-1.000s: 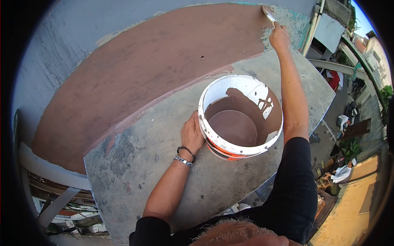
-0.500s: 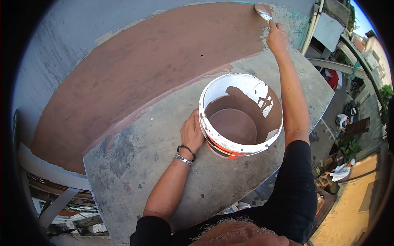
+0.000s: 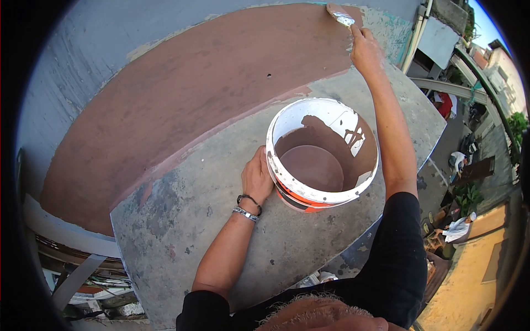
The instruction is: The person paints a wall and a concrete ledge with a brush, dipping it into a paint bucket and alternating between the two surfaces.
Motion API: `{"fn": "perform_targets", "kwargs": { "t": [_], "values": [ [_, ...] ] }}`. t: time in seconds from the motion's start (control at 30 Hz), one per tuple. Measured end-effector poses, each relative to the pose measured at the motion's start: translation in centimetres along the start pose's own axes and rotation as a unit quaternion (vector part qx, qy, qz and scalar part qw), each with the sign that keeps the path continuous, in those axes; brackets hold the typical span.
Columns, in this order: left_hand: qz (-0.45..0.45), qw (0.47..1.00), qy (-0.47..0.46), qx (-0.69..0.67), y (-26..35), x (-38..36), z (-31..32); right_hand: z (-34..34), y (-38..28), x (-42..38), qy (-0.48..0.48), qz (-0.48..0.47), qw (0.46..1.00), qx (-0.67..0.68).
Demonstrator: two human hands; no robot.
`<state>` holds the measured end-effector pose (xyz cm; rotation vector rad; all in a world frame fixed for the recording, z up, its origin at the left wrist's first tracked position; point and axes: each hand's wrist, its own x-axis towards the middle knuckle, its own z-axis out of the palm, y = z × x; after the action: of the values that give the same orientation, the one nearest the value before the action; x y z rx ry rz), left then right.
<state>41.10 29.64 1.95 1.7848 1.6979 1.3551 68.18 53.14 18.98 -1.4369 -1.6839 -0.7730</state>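
Observation:
My right hand [image 3: 366, 51] is closed on the handle of a paintbrush [image 3: 342, 17], whose brown-coated bristles touch the wall near the upper edge of the brown painted area [image 3: 210, 71]. With my left hand [image 3: 257, 175] I grip the side of a white plastic bucket [image 3: 328, 197] with an orange and black band. The bucket stands tilted on a grey concrete ledge [image 3: 187, 254]. Brown paint [image 3: 312, 167] lies inside it, and more is smeared up its inner wall. Part of my left fingers is hidden against the bucket.
Right of the brush is a patch of bare, greenish wall [image 3: 389, 36] beside a pale vertical pipe [image 3: 418, 38]. The ledge ends at a slanting edge on the right. Far below, people [image 3: 457, 229] and plants [image 3: 468, 198] show in an alley.
My right hand and the brush have moved left along the top of the wall, leaving brown paint where the brush was. My left hand and the bucket stay in place.

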Motion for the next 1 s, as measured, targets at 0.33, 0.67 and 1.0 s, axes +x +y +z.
{"fn": "perform_targets", "kwargs": {
  "t": [0.33, 0.67, 1.0],
  "values": [
    [-0.010, 1.000, -0.002, -0.003, 0.2, 0.0, -0.1, -1.5, -1.8, -1.0, 0.009, -0.031, 0.999, 0.016],
    [0.001, 1.000, -0.003, -0.011, -0.1, 0.1, 0.0, -3.8, -2.8, -2.3, -0.008, -0.026, 0.994, 0.106],
    [0.028, 0.999, 0.017, 0.008, -0.5, -0.1, 0.3, 2.4, 5.9, -0.1, 0.027, 0.349, 0.658, 0.667]
  ]
}}
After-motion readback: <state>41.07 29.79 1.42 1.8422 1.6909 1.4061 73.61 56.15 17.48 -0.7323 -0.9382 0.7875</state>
